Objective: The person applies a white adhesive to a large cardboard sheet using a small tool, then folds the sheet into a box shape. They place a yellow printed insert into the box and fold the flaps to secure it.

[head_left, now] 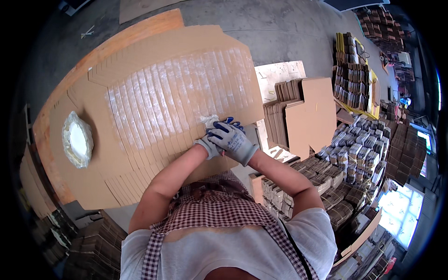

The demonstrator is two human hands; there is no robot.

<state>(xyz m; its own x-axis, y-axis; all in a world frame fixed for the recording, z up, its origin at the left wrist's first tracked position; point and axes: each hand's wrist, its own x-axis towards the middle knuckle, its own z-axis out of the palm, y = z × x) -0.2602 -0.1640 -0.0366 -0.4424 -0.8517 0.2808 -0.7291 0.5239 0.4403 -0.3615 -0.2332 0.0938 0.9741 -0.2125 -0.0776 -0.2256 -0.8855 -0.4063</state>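
Fingers [216, 133] of the gloved right hand [232, 141] laid close together across the gloved left hand [209, 147], just below centre, seemingly to lend weight or steadiness; left fingers mostly hidden, so cannot tell whether spread or pinching. Beneath, across the left and centre of the frame, tan cardboard sheets [185, 100], fanned in overlapping steps, apparently to leave one narrow band of each exposed; white, glossy smears [154, 98] across those bands. Under the sheets, showing along the upper left, a wooden board [163, 21], probably as a flat support. Right of centre, notched cardboard blanks [315, 112], piled flat, likely to keep edges aligned. At far left, on an unsmeared stretch of cardboard, a plastic-lined bowl [67, 137], perhaps placed there to stay off the coated bands. Smallest, just beyond the gloved fingers, a white fibrous wad [209, 120], partly covered by them, resting on the sheets.
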